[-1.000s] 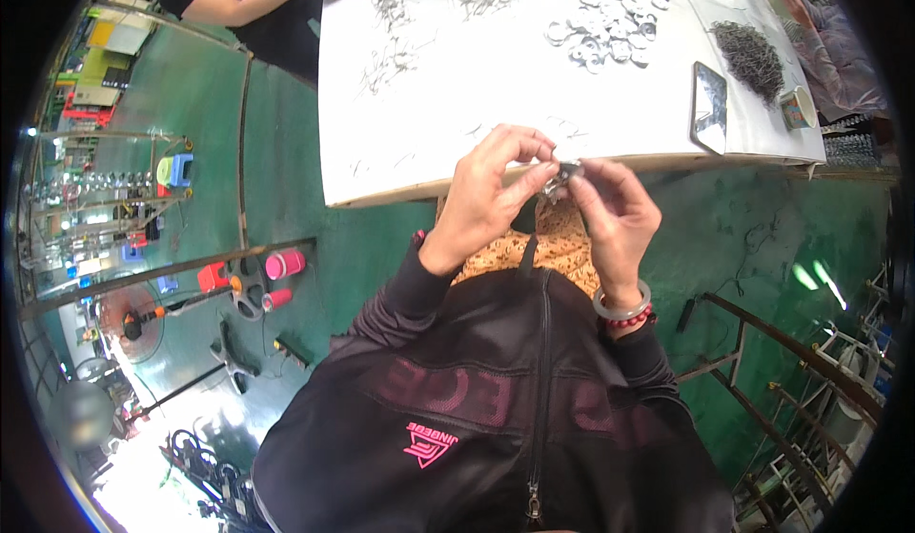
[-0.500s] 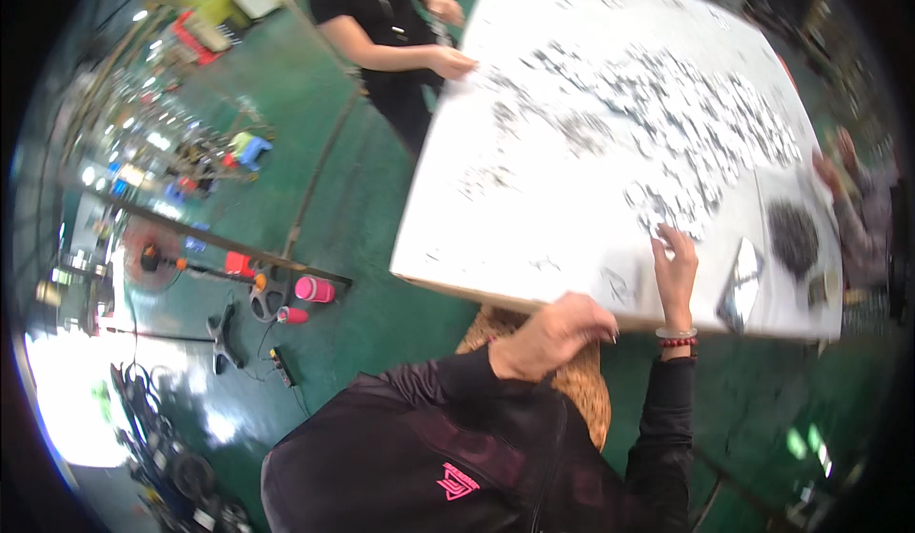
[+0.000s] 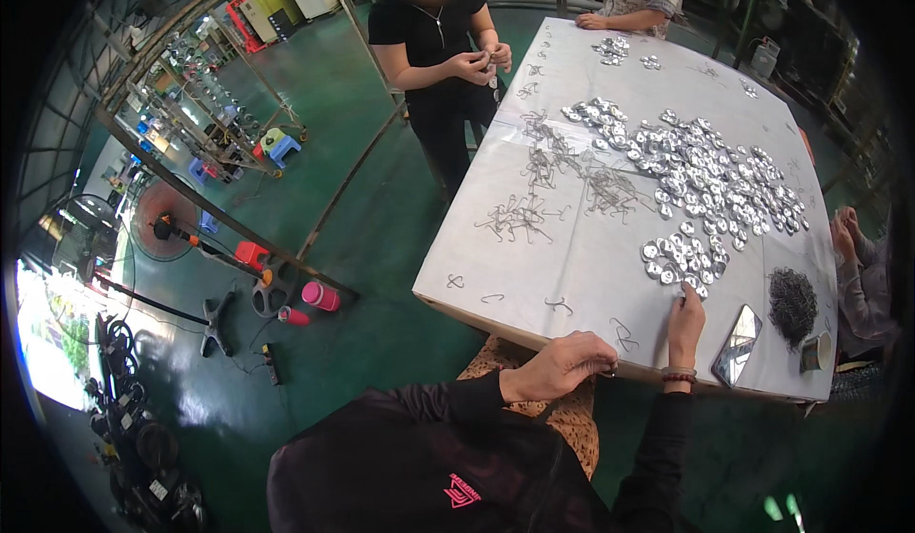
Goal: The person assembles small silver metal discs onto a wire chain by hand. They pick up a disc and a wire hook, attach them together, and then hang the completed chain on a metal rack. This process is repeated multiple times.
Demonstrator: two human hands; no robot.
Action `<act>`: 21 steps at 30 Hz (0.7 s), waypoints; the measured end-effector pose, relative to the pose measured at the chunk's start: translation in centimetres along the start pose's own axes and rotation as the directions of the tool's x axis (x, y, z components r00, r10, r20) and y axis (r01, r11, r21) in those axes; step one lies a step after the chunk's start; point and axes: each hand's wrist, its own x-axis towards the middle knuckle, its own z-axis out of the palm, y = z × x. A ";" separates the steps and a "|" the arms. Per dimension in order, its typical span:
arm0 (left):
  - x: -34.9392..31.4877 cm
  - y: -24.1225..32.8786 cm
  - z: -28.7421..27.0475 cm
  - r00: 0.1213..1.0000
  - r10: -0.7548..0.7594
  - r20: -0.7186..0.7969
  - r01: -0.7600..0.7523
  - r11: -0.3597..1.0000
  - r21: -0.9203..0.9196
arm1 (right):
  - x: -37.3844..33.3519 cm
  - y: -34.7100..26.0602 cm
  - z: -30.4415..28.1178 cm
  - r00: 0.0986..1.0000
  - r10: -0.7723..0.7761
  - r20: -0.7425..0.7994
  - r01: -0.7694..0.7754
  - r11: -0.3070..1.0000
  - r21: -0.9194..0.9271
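Observation:
My left hand (image 3: 562, 365) is closed in a pinch at the near edge of the white table (image 3: 534, 285). Something small and dark shows at its fingertips, too tiny to name. My right hand (image 3: 685, 329) reaches over the tabletop, its fingers together on a shiny round metal piece (image 3: 701, 291) at the near end of a small cluster. A far larger heap of such round pieces (image 3: 705, 166) spreads beyond. Left of it lie thin bent wire hooks (image 3: 519, 219), tangled in loose groups. A few wire hooks (image 3: 622, 334) rest between my hands.
A phone (image 3: 738, 344) lies right of my right hand, near a dark heap of fine wire parts (image 3: 793, 306) and a small tin (image 3: 815, 352). Co-workers stand at the left side (image 3: 443, 47) and far end (image 3: 640, 0); another's hands (image 3: 844, 233) show at right.
The view has tilted, and the table sits lower in it. My right hand's fingers, apart before, have come together at the cluster. The left co-worker's hands have left the table edge.

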 end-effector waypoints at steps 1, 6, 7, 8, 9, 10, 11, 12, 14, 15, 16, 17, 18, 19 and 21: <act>0.0 0.0 0.0 1.000 0.017 -0.004 -0.017 1.000 0.000 | -0.4 -1.0 -0.9 0.992 0.122 0.040 -0.128 0.970 0.206; 0.0 -0.2 0.1 1.000 -0.015 -0.003 0.015 1.000 -0.004 | -5.4 -11.5 -6.8 0.954 0.144 0.263 -0.298 0.555 0.777; 0.0 -0.3 0.1 0.999 -0.034 -0.005 0.034 0.999 -0.008 | -6.5 -13.3 -7.7 0.951 0.177 0.255 -0.310 0.548 0.776; 0.1 -0.3 0.1 0.999 -0.053 -0.005 0.053 0.999 -0.012 | -7.4 -14.9 -8.5 0.946 0.211 0.245 -0.322 0.541 0.777; 0.3 -0.3 0.1 1.000 -0.014 0.016 0.014 0.999 0.030 | -8.1 -15.9 -9.3 0.957 0.198 0.212 -0.286 0.527 0.800; 0.5 -0.3 0.0 0.999 0.024 0.040 -0.026 0.997 0.072 | -8.6 -16.8 -9.8 0.967 0.186 0.176 -0.248 0.511 0.823; 0.7 -0.4 0.0 0.996 0.061 0.063 -0.068 0.991 0.113 | -8.9 -17.6 -9.9 0.971 0.189 0.149 -0.225 0.495 0.839; 0.6 -0.4 0.1 0.999 0.005 0.054 -0.007 0.999 0.044 | -9.1 -17.8 -9.9 0.976 0.179 0.122 -0.199 0.522 0.830; 0.0 -0.6 0.5 0.993 -0.111 0.041 0.114 0.989 -0.092 | -9.4 -18.0 -9.7 0.985 0.154 0.071 -0.148 0.571 0.808; 0.0 -0.6 0.5 0.993 -0.108 0.042 0.111 0.990 -0.081 | -9.5 -18.1 -9.7 0.982 0.165 0.093 -0.172 0.571 0.803; 0.0 -0.7 0.5 0.993 -0.106 0.041 0.109 0.992 -0.069 | -9.6 -17.9 -9.5 0.986 0.147 0.073 -0.147 0.596 0.790; -0.1 -0.8 0.4 0.994 -0.106 0.038 0.108 0.993 -0.056 | -9.7 -17.6 -9.2 0.990 0.126 0.057 -0.123 0.618 0.777; -0.3 -1.1 0.5 0.992 -0.122 0.032 0.124 0.990 -0.065 | -10.0 -17.4 -9.0 0.993 0.111 0.047 -0.108 0.641 0.760; -0.4 -1.4 0.5 0.990 -0.139 0.025 0.141 0.987 -0.074 | -9.9 -17.5 -9.0 0.989 0.135 0.065 -0.134 0.604 0.786; -0.3 -1.3 0.5 0.979 -0.203 0.033 0.205 0.974 -0.095 | -9.6 -17.8 -9.0 0.974 0.200 0.108 -0.200 0.530 0.824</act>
